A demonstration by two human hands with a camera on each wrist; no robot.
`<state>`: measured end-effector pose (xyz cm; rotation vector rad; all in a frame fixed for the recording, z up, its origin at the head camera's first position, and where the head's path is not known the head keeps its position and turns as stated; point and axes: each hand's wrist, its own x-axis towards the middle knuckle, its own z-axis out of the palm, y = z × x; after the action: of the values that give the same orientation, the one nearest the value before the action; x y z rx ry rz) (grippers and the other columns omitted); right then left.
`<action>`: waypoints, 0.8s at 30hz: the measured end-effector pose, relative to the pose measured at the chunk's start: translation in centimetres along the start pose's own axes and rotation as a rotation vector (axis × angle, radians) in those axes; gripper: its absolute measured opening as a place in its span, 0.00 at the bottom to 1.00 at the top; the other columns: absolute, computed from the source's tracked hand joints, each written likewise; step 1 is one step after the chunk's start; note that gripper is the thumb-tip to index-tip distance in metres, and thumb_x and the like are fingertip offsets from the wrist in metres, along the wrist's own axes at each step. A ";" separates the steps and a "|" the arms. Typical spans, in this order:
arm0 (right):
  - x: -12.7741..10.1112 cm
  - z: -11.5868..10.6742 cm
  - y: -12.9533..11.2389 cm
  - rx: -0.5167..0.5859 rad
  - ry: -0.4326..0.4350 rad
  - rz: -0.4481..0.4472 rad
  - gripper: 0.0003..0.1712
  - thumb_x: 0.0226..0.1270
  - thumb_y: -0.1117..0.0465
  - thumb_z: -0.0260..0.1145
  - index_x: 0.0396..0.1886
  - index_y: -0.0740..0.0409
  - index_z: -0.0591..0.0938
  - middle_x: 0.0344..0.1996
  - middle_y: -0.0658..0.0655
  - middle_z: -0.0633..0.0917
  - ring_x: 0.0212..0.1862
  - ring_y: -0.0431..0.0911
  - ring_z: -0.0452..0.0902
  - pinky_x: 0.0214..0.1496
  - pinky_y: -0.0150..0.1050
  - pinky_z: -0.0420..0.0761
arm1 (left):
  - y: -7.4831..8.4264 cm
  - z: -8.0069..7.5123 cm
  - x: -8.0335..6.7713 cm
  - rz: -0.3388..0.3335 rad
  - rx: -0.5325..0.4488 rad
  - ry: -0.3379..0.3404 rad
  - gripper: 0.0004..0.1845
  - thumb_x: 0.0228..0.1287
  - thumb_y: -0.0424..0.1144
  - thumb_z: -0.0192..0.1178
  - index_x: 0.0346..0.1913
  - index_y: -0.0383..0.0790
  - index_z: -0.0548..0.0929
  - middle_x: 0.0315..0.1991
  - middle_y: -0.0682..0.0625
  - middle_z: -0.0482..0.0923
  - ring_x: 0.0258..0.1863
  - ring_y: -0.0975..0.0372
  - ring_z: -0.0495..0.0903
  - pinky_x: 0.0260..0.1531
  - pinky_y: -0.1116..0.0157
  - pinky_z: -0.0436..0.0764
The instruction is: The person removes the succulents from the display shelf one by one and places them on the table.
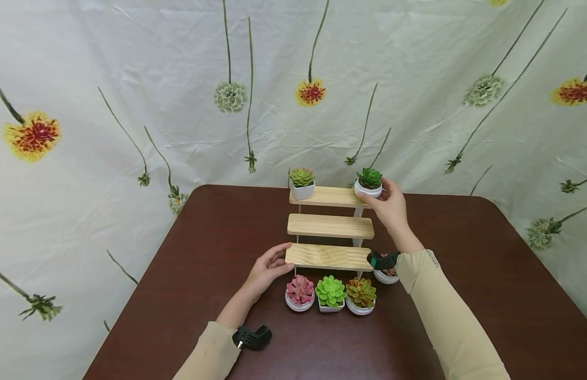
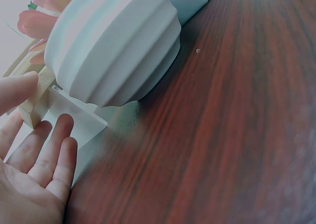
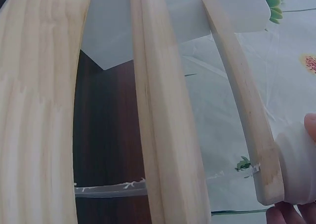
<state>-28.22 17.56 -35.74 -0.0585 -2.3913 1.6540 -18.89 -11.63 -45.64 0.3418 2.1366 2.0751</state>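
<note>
A dark brown wooden desk [image 1: 189, 274] with rounded corners stands before a creased pale cloth backdrop [image 1: 132, 79] printed with long-stemmed flowers.

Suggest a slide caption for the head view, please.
Right hand holds a succulent pot on the top shelf.

Left hand [image 1: 267, 269] — fingers relaxed and extended, forearm angled inward. Right hand [image 1: 390, 203] — raised farther forward, fingers curled in a grip, sleeve to the wrist.

The head view looks down at the wooden stand [image 1: 329, 227] from afar; both wrist views sit close against it.
</note>
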 end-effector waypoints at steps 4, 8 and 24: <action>0.0 -0.1 0.1 -0.020 0.004 0.014 0.45 0.56 0.56 0.72 0.69 0.63 0.61 0.62 0.64 0.68 0.59 0.55 0.68 0.56 0.47 0.72 | -0.1 0.0 0.0 0.005 -0.004 0.003 0.28 0.61 0.27 0.60 0.64 0.31 0.68 0.60 0.35 0.69 0.47 0.51 0.76 0.44 0.70 0.75; -0.4 -0.4 0.1 -0.030 0.015 0.032 0.46 0.54 0.55 0.73 0.69 0.62 0.61 0.61 0.64 0.69 0.59 0.55 0.68 0.55 0.47 0.73 | 0.0 0.1 0.0 0.001 -0.003 0.004 0.28 0.61 0.27 0.60 0.64 0.32 0.68 0.60 0.35 0.69 0.47 0.50 0.76 0.43 0.70 0.75; -1.9 -2.2 0.8 -0.001 0.067 0.032 0.47 0.52 0.52 0.74 0.68 0.61 0.63 0.59 0.62 0.71 0.58 0.52 0.69 0.57 0.45 0.71 | -0.1 0.0 0.1 -0.004 -0.004 0.005 0.28 0.61 0.28 0.61 0.64 0.32 0.68 0.60 0.35 0.70 0.47 0.51 0.76 0.44 0.70 0.75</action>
<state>-25.96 19.59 -36.08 -0.1505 -2.3532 1.6381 -19.02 -11.58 -45.71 0.3319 2.1336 2.0803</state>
